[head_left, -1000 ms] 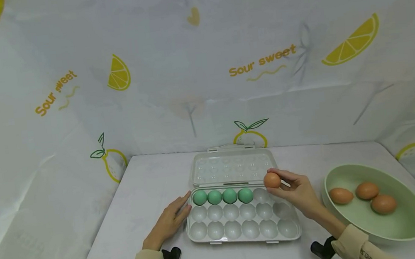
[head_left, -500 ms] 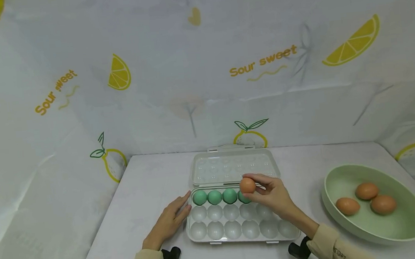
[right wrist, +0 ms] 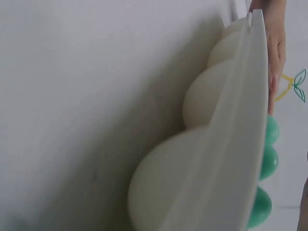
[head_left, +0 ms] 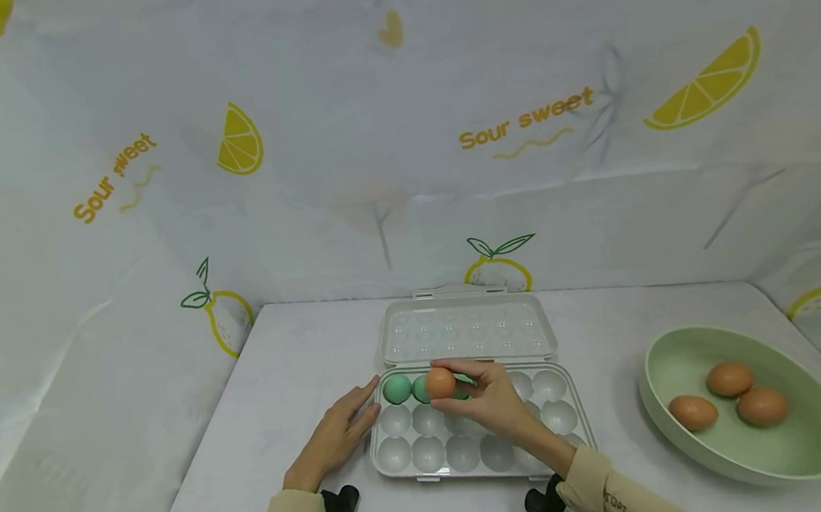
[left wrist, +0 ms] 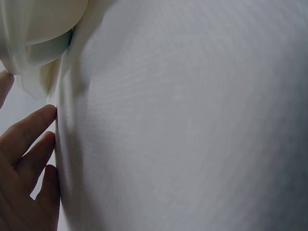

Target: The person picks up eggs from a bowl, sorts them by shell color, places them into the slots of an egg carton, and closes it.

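Head view, right hand (head_left: 494,400): pinching a brown egg (head_left: 440,382) between thumb and fingertips, holding it over the back row of the egg tray (head_left: 570,393), lower centre of the frame.
Head view, change: the hand is carrying the egg leftward; a second ago it was hanging at the tray's right end, and now it is sitting in front of the green eggs (head_left: 397,389). By my reading, the egg is being brought toward a free cup left of centre, and the setting-down is not yet done.
Head view, left hand (head_left: 335,438): lying flat on the table (head_left: 269,401), fingers straight, fingertips touching the tray's left edge, holding nothing; it is staying where it was.
Head view, tray lid (head_left: 466,329): lying open behind the tray.
Head view, bowl (head_left: 808,448): standing at lower right, well apart from the tray, holding three brown eggs (head_left: 729,379).
Head view, backdrop (head_left: 398,125): showing lemon prints and lettering across the upper frame.
Left wrist view, fingers (left wrist: 29,144): resting straight at lower left against the white tray wall (left wrist: 192,120) that is filling the frame.
Right wrist view, tray underside (right wrist: 211,144): filling the centre, with green eggs (right wrist: 268,159) peeking at the right edge; the grip itself is not showing here.
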Motion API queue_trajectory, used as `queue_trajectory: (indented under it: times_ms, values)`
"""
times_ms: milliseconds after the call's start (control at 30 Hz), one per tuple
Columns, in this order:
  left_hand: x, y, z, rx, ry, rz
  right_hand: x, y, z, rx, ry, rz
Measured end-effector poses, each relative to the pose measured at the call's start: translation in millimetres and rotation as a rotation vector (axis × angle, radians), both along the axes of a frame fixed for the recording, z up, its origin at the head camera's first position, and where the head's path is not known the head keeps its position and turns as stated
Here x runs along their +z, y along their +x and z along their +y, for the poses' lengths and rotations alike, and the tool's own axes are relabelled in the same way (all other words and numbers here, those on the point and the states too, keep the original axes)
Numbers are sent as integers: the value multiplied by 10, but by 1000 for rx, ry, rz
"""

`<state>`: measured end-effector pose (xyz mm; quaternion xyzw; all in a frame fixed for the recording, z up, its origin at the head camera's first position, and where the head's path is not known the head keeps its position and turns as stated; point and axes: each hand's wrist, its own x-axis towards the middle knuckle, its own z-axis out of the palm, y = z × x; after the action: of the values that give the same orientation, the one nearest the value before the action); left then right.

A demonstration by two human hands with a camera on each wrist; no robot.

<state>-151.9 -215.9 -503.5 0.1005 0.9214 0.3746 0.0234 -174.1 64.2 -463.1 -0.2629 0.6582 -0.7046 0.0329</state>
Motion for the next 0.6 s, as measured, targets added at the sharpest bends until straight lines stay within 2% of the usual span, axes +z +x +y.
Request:
queue_trajectory:
  times_ms: [167, 400, 600]
  values:
    - [-12, -13, -3, -4, -5, 3, -45, 23, -187, 27, 17, 13]
    - [-32, -19, -10, -12, 1, 6, -130, 74, -424, 28, -23, 31]
    - [-34, -15, -9, -11, 5, 4, -228, 132, -541, -15, 72, 6]
